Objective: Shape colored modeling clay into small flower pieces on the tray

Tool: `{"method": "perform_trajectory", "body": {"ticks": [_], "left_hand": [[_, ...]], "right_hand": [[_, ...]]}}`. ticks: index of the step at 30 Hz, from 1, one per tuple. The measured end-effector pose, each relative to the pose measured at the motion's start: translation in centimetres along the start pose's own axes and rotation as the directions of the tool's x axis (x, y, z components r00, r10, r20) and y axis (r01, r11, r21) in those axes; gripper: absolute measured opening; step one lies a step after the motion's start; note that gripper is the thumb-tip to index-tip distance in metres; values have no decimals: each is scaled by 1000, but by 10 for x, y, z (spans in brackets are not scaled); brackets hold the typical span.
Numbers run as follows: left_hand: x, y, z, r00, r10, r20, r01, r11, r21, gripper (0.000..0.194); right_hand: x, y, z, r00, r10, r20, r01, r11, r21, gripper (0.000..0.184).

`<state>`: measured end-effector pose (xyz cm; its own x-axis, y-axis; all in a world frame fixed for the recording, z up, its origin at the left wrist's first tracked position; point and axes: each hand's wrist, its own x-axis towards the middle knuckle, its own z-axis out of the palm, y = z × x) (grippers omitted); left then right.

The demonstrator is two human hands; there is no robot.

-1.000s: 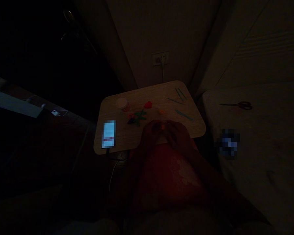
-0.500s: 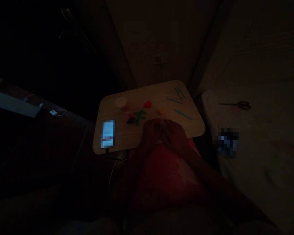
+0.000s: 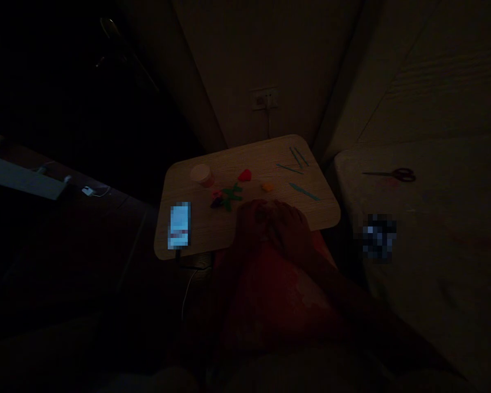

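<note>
In the dim light, my left hand point(image 3: 251, 221) and my right hand point(image 3: 290, 226) meet at the near edge of the small wooden table point(image 3: 208, 234). The fingers of both are curled in towards each other, and whatever lies between them is hidden. Just beyond them is a yellow lump of modelling clay point(image 3: 267, 187). To the left lie green clay pieces point(image 3: 232, 195), a dark purple piece point(image 3: 216, 202) and a small pink-red piece point(image 3: 217, 193). A red clay lump point(image 3: 244, 175) sits farther back.
A lidded tub point(image 3: 202, 175) stands at the back left, with a lit phone point(image 3: 179, 225) nearer me. Several thin blue-green sticks and a plastic knife point(image 3: 305, 192) lie on the right. Scissors point(image 3: 393, 174) rest on the pale surface beside the table. A wall socket point(image 3: 264, 99) is behind.
The view has shifted very slightly. My hands stay together in the same place, with the fingers only a little moved. The things on the table lie as before.
</note>
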<state>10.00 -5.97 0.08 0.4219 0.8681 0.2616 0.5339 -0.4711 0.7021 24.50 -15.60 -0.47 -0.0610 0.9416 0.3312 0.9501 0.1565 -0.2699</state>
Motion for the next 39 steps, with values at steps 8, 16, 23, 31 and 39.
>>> {"method": "perform_trajectory", "body": {"ticks": [8, 16, 23, 31, 39], "left_hand": [[-3, 2, 1, 999, -24, -26, 25, 999, 36, 27], [-6, 0, 1, 999, 26, -27, -24, 997, 68, 26], [-7, 3, 0, 1000, 17, -16, -16, 994, 105, 28], [-7, 3, 1, 1000, 27, -4, -26, 991, 131, 29], [-5, 7, -3, 999, 19, 41, -25, 989, 148, 26]], "right_hand": [[-1, -5, -3, 1000, 16, -14, -16, 1000, 7, 59], [-2, -14, -5, 998, 54, -23, -55, 998, -28, 53], [-3, -12, -5, 998, 52, -47, -54, 997, -49, 49], [-6, -12, -4, 998, 57, -40, -59, 997, -48, 50], [-4, -8, -3, 997, 66, -29, -67, 996, -57, 50]]}}
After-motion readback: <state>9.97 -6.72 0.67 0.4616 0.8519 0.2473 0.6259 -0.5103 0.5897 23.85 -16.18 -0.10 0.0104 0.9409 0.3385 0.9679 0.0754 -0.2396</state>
